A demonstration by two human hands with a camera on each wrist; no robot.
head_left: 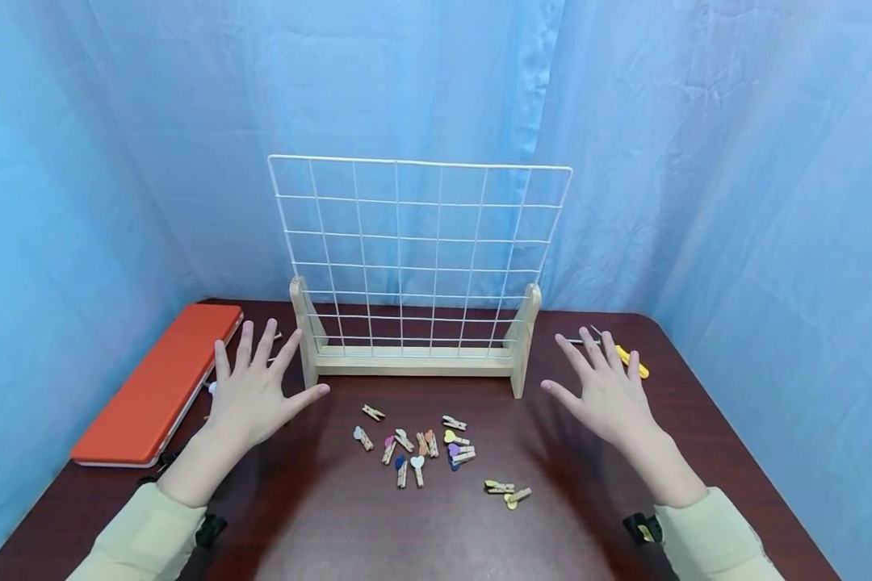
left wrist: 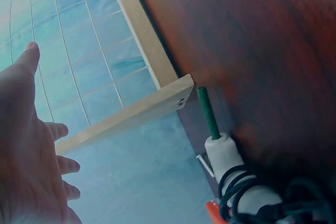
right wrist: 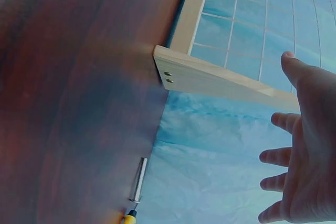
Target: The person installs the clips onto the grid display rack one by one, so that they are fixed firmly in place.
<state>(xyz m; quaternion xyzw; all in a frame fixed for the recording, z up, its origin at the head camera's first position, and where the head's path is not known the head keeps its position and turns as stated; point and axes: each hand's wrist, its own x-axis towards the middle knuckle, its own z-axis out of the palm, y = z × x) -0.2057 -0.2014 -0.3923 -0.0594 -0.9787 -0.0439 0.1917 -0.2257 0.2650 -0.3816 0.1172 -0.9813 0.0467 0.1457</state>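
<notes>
Both hands are held up over the table with fingers spread and nothing in them. My left hand [head_left: 253,395] is in front of the left foot of a white wire grid rack [head_left: 417,365] on a pale wooden stand. On the other side, my right hand [head_left: 614,395] is to the right of the stand's right foot. Between the hands, several small wooden clothespins [head_left: 402,476] with colored heart shapes lie loosely scattered in front of the rack. Two clothespins with yellow hearts [head_left: 512,500] lie nearer the right hand. The wrist views show the left hand [left wrist: 26,145] and right hand [right wrist: 315,150] extended.
A flat orange-red case [head_left: 163,379] lies along the table's left side. Beside it is a white tool with a green rod [left wrist: 226,156] and coiled black cord [left wrist: 236,187]. A yellow-handled tool [head_left: 634,362] with a metal shaft lies back right. Blue curtains [head_left: 421,81] enclose the table.
</notes>
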